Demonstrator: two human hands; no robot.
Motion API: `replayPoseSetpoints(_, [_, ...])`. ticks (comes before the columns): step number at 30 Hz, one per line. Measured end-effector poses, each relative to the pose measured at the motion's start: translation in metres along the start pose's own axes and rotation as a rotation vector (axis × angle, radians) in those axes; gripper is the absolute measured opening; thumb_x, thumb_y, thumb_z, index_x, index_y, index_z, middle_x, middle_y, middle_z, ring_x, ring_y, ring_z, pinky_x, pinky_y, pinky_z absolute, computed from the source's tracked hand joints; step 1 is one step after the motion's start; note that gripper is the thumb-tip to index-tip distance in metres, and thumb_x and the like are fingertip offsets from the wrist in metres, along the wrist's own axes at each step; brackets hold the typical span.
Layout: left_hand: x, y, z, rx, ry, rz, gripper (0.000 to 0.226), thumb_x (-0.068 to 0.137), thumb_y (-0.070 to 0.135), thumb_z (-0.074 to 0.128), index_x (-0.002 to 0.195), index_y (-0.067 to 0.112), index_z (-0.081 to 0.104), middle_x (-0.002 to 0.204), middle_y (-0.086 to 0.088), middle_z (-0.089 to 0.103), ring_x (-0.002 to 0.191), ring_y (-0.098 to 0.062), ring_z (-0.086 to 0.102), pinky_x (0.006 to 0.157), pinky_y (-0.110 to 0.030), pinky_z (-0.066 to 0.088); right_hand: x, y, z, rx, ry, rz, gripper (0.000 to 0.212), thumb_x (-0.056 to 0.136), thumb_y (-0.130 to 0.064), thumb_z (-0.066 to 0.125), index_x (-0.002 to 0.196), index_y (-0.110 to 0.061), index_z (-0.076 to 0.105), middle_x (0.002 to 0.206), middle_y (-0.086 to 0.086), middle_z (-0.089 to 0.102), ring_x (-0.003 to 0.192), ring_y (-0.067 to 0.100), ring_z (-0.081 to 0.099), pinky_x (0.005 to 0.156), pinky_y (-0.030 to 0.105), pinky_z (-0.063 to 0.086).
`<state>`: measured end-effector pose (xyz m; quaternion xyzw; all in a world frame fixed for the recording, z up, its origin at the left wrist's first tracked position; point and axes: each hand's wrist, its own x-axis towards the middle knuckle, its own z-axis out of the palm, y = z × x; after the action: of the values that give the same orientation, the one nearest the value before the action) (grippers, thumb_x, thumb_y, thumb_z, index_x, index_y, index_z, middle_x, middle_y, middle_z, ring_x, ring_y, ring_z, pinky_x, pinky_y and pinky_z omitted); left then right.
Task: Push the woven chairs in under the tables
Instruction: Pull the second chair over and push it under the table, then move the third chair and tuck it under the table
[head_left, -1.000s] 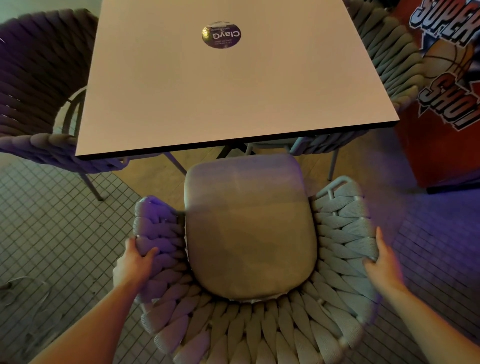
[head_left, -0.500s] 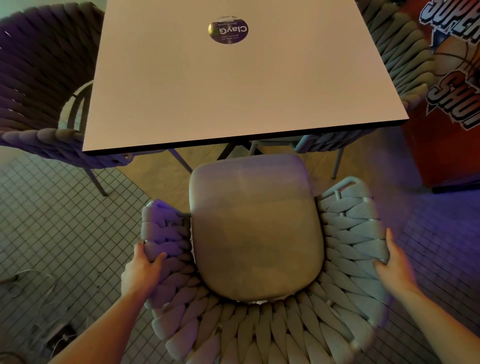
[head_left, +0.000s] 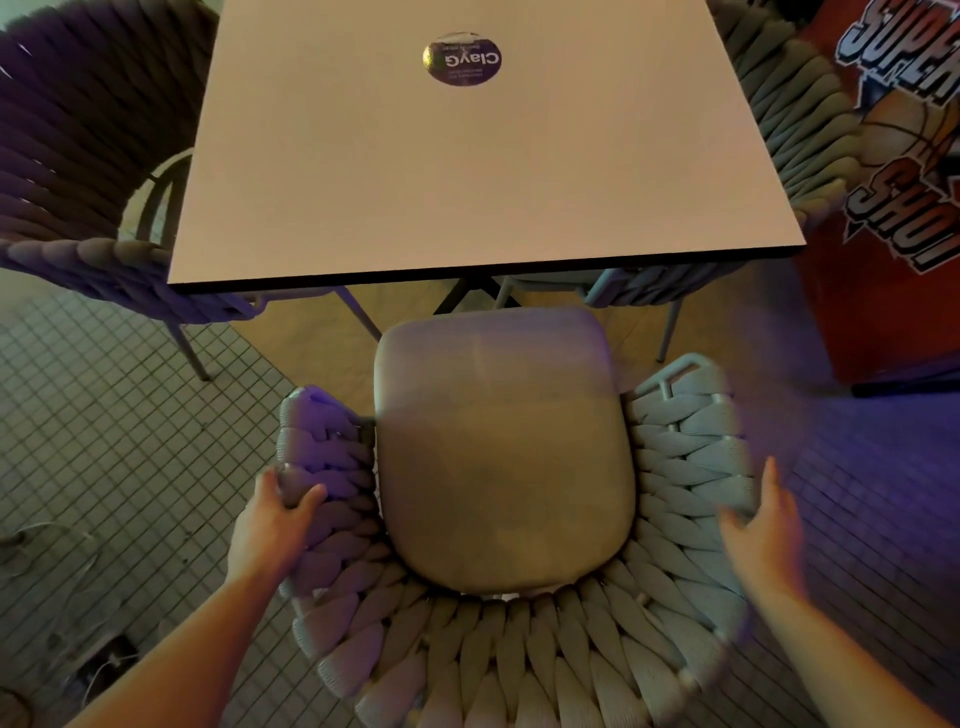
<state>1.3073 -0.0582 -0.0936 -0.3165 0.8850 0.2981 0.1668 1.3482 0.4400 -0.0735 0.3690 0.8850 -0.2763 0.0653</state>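
In the head view, a woven chair (head_left: 519, 597) fills the lower centre of the frame, its seat cushion (head_left: 504, 447) facing a pale square table (head_left: 363, 182) in the upper half, the cushion's front edge just short of the table's near edge. The left hand (head_left: 270, 525) is wrapped around the chair's left woven arm, thumb on top. The right hand (head_left: 763, 525), blurred, lies with fingers spread against the outside of the right woven arm; two more woven chairs sit at upper left (head_left: 78, 156) and upper right (head_left: 795, 104).
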Motion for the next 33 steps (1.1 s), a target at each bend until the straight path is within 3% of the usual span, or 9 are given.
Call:
replayPoseSetpoints(2, [-0.011, 0.001, -0.005, 0.018, 0.041, 0.073, 0.067, 0.079, 0.058, 0.058, 0.133, 0.024, 0.039, 0.130, -0.013, 0.055, 0.113, -0.036, 0.055, 0.086, -0.047, 0.047, -0.022, -0.013, 0.010, 0.085, 0.110, -0.134, 0.070, 0.088, -0.018, 0.063, 0.148, -0.013, 0.028, 0.148, 0.020, 0.037, 0.134, 0.036, 0.039, 0.104, 0.049, 0.037])
replayPoseSetpoints(3, [-0.018, 0.001, -0.010, 0.041, 0.068, 0.113, 0.065, 0.080, 0.058, 0.057, 0.133, 0.026, 0.039, 0.131, -0.011, 0.053, 0.115, -0.034, 0.054, 0.086, -0.047, 0.046, -0.035, -0.024, 0.018, 0.127, 0.086, -0.201, 0.065, 0.090, -0.022, 0.061, 0.147, -0.013, 0.031, 0.148, 0.018, 0.039, 0.135, 0.033, 0.039, 0.106, 0.046, 0.036])
replayPoseSetpoints(9, [-0.040, 0.007, -0.033, -0.001, 0.068, 0.221, 0.063, 0.082, 0.057, 0.053, 0.136, 0.025, 0.044, 0.134, -0.005, 0.051, 0.120, -0.024, 0.051, 0.094, -0.043, 0.046, -0.105, -0.119, 0.087, 0.128, -0.407, -0.320, 0.060, 0.089, -0.053, 0.050, 0.144, -0.033, 0.037, 0.145, -0.001, 0.046, 0.128, 0.007, 0.044, 0.100, 0.031, 0.039])
replayPoseSetpoints(11, [-0.036, 0.003, -0.053, -0.033, 0.074, 0.262, 0.067, 0.083, 0.059, 0.051, 0.140, 0.027, 0.039, 0.139, 0.000, 0.047, 0.124, -0.021, 0.049, 0.096, -0.041, 0.046, -0.123, -0.161, 0.112, 0.138, -0.503, -0.414, 0.059, 0.088, -0.051, 0.054, 0.142, -0.033, 0.040, 0.144, -0.004, 0.047, 0.123, 0.002, 0.045, 0.097, 0.027, 0.038])
replayPoseSetpoints(14, [-0.016, -0.038, -0.102, -0.044, 0.083, 0.287, 0.066, 0.084, 0.062, 0.047, 0.141, 0.031, 0.039, 0.141, 0.007, 0.045, 0.127, -0.014, 0.046, 0.101, -0.037, 0.043, -0.159, -0.239, 0.154, 0.113, -0.634, -0.514, 0.058, 0.087, -0.047, 0.058, 0.140, -0.029, 0.044, 0.144, -0.003, 0.048, 0.128, 0.008, 0.047, 0.105, 0.033, 0.038])
replayPoseSetpoints(17, [0.013, -0.095, -0.161, -0.121, 0.045, 0.204, 0.060, 0.086, 0.061, 0.046, 0.138, 0.032, 0.044, 0.140, 0.008, 0.047, 0.125, -0.011, 0.046, 0.099, -0.032, 0.043, -0.199, -0.308, 0.193, 0.107, -0.593, -0.633, 0.056, 0.086, -0.049, 0.057, 0.137, -0.030, 0.047, 0.139, -0.010, 0.051, 0.126, 0.005, 0.047, 0.105, 0.028, 0.036])
replayPoseSetpoints(22, [0.068, -0.173, -0.266, -0.196, 0.044, 0.127, 0.059, 0.087, 0.056, 0.051, 0.138, 0.027, 0.047, 0.140, 0.006, 0.047, 0.125, -0.011, 0.046, 0.097, -0.027, 0.039, -0.267, -0.421, 0.251, -0.049, -0.566, -0.705, 0.062, 0.089, -0.047, 0.054, 0.145, -0.024, 0.038, 0.150, 0.002, 0.039, 0.139, 0.017, 0.035, 0.110, 0.034, 0.030])
replayPoseSetpoints(27, [0.137, -0.195, -0.349, -0.252, 0.100, 0.110, 0.061, 0.085, 0.058, 0.052, 0.138, 0.028, 0.047, 0.142, 0.007, 0.046, 0.130, -0.009, 0.041, 0.100, -0.027, 0.034, -0.303, -0.517, 0.280, -0.029, -0.619, -0.749, 0.063, 0.089, -0.051, 0.051, 0.146, -0.033, 0.032, 0.152, -0.005, 0.035, 0.137, 0.013, 0.034, 0.100, 0.027, 0.030])
replayPoseSetpoints(33, [0.244, -0.187, -0.420, -0.275, 0.098, 0.131, 0.063, 0.086, 0.058, 0.052, 0.140, 0.028, 0.044, 0.142, 0.007, 0.046, 0.130, -0.009, 0.041, 0.101, -0.027, 0.034, -0.296, -0.637, 0.334, 0.027, -0.591, -0.782, 0.063, 0.088, -0.048, 0.055, 0.145, -0.030, 0.036, 0.149, -0.005, 0.040, 0.134, 0.008, 0.035, 0.098, 0.025, 0.030])
